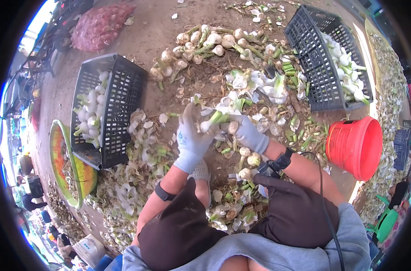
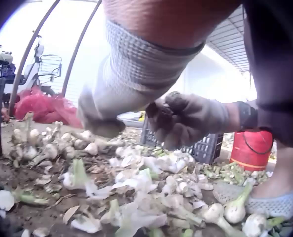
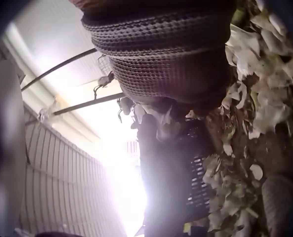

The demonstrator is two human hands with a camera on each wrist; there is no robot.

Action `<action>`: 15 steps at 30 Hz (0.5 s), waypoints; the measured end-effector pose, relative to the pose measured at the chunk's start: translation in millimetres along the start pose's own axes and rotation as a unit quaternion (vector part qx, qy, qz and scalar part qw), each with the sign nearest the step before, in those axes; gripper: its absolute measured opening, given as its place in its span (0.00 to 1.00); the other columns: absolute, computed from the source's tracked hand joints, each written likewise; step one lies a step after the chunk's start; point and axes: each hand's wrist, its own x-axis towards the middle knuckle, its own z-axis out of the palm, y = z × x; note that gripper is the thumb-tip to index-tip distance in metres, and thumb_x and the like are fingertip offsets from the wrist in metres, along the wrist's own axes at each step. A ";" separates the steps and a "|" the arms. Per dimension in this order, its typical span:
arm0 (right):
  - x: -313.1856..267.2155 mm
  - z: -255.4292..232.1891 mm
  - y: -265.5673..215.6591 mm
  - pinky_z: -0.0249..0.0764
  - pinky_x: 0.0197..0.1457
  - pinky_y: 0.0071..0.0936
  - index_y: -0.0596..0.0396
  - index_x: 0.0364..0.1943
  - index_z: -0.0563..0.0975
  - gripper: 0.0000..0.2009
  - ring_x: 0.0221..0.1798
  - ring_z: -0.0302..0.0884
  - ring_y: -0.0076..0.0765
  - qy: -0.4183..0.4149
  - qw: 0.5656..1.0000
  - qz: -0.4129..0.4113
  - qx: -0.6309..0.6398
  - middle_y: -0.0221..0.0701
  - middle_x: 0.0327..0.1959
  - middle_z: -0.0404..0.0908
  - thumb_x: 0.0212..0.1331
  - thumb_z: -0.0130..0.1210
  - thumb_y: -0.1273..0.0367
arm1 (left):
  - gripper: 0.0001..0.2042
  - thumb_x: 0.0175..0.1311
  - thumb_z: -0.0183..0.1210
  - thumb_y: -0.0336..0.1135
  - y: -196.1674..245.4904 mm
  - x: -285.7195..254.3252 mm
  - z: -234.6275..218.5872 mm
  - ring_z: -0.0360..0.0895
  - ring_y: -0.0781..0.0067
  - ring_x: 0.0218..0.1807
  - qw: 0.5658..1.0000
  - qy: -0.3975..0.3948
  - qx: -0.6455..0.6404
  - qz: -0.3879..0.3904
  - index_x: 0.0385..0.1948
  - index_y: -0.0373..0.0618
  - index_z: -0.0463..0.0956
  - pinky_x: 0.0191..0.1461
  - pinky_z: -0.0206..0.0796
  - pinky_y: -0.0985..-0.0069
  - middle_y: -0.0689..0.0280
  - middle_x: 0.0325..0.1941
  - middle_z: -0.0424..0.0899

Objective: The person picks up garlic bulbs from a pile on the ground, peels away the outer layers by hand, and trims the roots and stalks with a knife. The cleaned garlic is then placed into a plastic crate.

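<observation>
A white garlic bulb (image 1: 207, 126) with a short green stem (image 1: 220, 116) is between my two gloved hands, above the peel-strewn ground. My left hand (image 1: 192, 137) holds the bulb between its thumb and fingers. Curled at the stem side, my right hand (image 1: 250, 134) grips the garlic there, its thumb tip soiled brown. In the left wrist view the right hand's fingers (image 2: 173, 133) are bent and dark with dirt; the bulb is hidden there. Below the right hand, several untrimmed garlic bulbs (image 1: 253, 159) lie between the feet.
Black crates of white garlic stand at left (image 1: 124, 86) and right (image 1: 309, 58). A red bucket (image 1: 350, 144) lies tilted at right; a yellow-green basin (image 1: 63, 158) is at left. Stemmed garlic (image 1: 214, 39) is heaped ahead, near a pink mesh sack (image 1: 97, 27). Peels (image 1: 142, 185) cover the ground.
</observation>
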 end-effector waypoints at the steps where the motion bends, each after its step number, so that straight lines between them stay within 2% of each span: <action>1: 0.8 -3.9 3.0 0.72 0.39 0.19 0.54 0.50 0.78 0.15 0.39 0.77 0.18 0.002 1.000 0.002 0.002 0.25 0.38 0.81 0.64 0.56 0.61 | 0.23 0.54 0.62 0.32 8.8 4.1 -10.4 0.78 0.54 0.34 0.997 -0.018 0.071 0.032 0.53 0.41 0.69 0.40 0.70 0.63 0.53 0.34 0.78; 2: 1.2 -7.5 6.1 0.73 0.41 0.23 0.54 0.50 0.78 0.17 0.40 0.78 0.24 0.010 0.988 -0.068 -0.140 0.30 0.38 0.81 0.61 0.57 0.62 | 0.23 0.54 0.62 0.32 1.3 -0.8 -9.8 0.78 0.54 0.34 0.997 -0.022 0.070 0.030 0.53 0.41 0.69 0.40 0.70 0.63 0.53 0.34 0.78; 3: 3.9 -7.1 0.9 0.74 0.43 0.27 0.55 0.51 0.77 0.19 0.40 0.79 0.31 0.017 0.950 -0.137 -0.279 0.34 0.38 0.82 0.57 0.59 0.62 | 0.19 0.54 0.63 0.32 -5.6 -3.4 -7.8 0.78 0.56 0.31 0.987 -0.124 0.097 -0.018 0.49 0.41 0.71 0.38 0.70 0.66 0.56 0.32 0.80; 4: 5.8 -9.6 -7.5 0.74 0.44 0.36 0.58 0.48 0.78 0.20 0.41 0.79 0.45 0.001 0.913 -0.188 -0.361 0.43 0.37 0.80 0.51 0.60 0.64 | 0.16 0.55 0.64 0.32 -10.7 -4.4 -6.0 0.78 0.59 0.28 0.965 -0.224 0.123 -0.064 0.44 0.40 0.74 0.35 0.71 0.70 0.60 0.30 0.81; 5: 7.7 -8.4 -13.7 0.74 0.44 0.36 0.58 0.48 0.78 0.20 0.41 0.79 0.45 0.003 0.913 -0.189 -0.362 0.43 0.37 0.80 0.51 0.60 0.64 | 0.16 0.55 0.64 0.32 -13.7 -7.1 -3.8 0.78 0.59 0.28 0.965 -0.225 0.123 -0.061 0.44 0.40 0.74 0.35 0.71 0.70 0.60 0.30 0.81; 7: 11.4 -6.1 -19.5 0.74 0.43 0.40 0.58 0.43 0.78 0.16 0.39 0.78 0.52 0.072 0.807 -0.193 -0.554 0.45 0.36 0.80 0.51 0.57 0.65 | 0.10 0.55 0.63 0.29 -4.3 -6.0 0.0 0.78 0.66 0.27 0.977 -0.182 0.026 -0.111 0.38 0.39 0.75 0.35 0.71 0.73 0.62 0.26 0.82; 8: 14.2 -5.8 -16.0 0.74 0.43 0.40 0.58 0.43 0.78 0.16 0.39 0.78 0.52 0.076 0.807 -0.189 -0.555 0.45 0.36 0.80 0.51 0.57 0.65 | 0.09 0.58 0.60 0.26 -19.9 -12.5 6.4 0.78 0.74 0.27 0.982 -0.160 -0.047 -0.094 0.39 0.39 0.75 0.34 0.71 0.74 0.64 0.26 0.82; 9: 19.2 -5.4 -11.4 0.73 0.42 0.41 0.59 0.41 0.78 0.14 0.38 0.78 0.53 0.100 0.806 -0.188 -0.552 0.45 0.35 0.80 0.51 0.57 0.67 | 0.07 0.58 0.55 0.22 -18.7 -11.4 6.2 0.73 0.82 0.25 0.979 -0.134 -0.119 -0.095 0.37 0.38 0.75 0.29 0.67 0.79 0.68 0.23 0.79; 10: 23.0 -8.6 -9.7 0.73 0.41 0.43 0.60 0.38 0.78 0.12 0.37 0.78 0.54 0.125 0.805 -0.189 -0.549 0.46 0.33 0.79 0.50 0.56 0.69 | 0.07 0.57 0.52 0.20 -17.3 -12.5 0.1 0.70 0.84 0.23 0.943 -0.132 -0.238 -0.190 0.36 0.39 0.75 0.27 0.63 0.82 0.70 0.22 0.76; 11: 24.3 -18.5 -12.1 0.73 0.41 0.43 0.60 0.38 0.78 0.12 0.37 0.78 0.54 0.127 0.804 -0.189 -0.549 0.46 0.33 0.79 0.50 0.56 0.69 | 0.08 0.56 0.50 0.18 -15.5 -13.1 -6.8 0.67 0.86 0.22 0.885 -0.127 -0.349 -0.281 0.35 0.39 0.75 0.25 0.59 0.85 0.72 0.21 0.74; 12: 24.8 -29.6 -16.4 0.73 0.40 0.43 0.59 0.36 0.78 0.10 0.37 0.78 0.54 0.142 0.823 -0.167 -0.523 0.47 0.32 0.79 0.50 0.54 0.71 | 0.09 0.54 0.49 0.17 -15.9 -11.6 -8.5 0.63 0.89 0.21 0.880 -0.109 -0.335 -0.319 0.34 0.39 0.75 0.23 0.53 0.87 0.73 0.21 0.70; 13: 23.9 -24.9 -32.2 0.72 0.39 0.43 0.59 0.35 0.78 0.09 0.36 0.78 0.55 0.156 0.842 -0.146 -0.496 0.47 0.31 0.79 0.49 0.52 0.72 | 0.09 0.54 0.49 0.17 -16.0 -11.9 -7.7 0.63 0.89 0.21 0.880 -0.111 -0.333 -0.320 0.34 0.39 0.75 0.23 0.53 0.87 0.73 0.21 0.70; 14: 16.4 -14.9 -45.3 0.72 0.39 0.43 0.59 0.31 0.78 0.07 0.37 0.77 0.58 0.124 0.906 -0.033 -0.403 0.49 0.30 0.79 0.49 0.51 0.73 | 0.09 0.53 0.50 0.19 -15.3 -12.0 -5.0 0.63 0.88 0.21 0.909 -0.111 -0.288 -0.279 0.34 0.38 0.75 0.24 0.55 0.87 0.73 0.21 0.70; 15: 14.6 -11.1 -40.9 0.72 0.39 0.43 0.59 0.31 0.78 0.07 0.37 0.77 0.58 0.124 0.906 -0.034 -0.404 0.49 0.30 0.79 0.49 0.51 0.73 | 0.09 0.53 0.52 0.20 -8.8 -9.3 -2.9 0.64 0.87 0.21 0.934 -0.110 -0.242 -0.237 0.35 0.38 0.75 0.24 0.56 0.86 0.73 0.22 0.71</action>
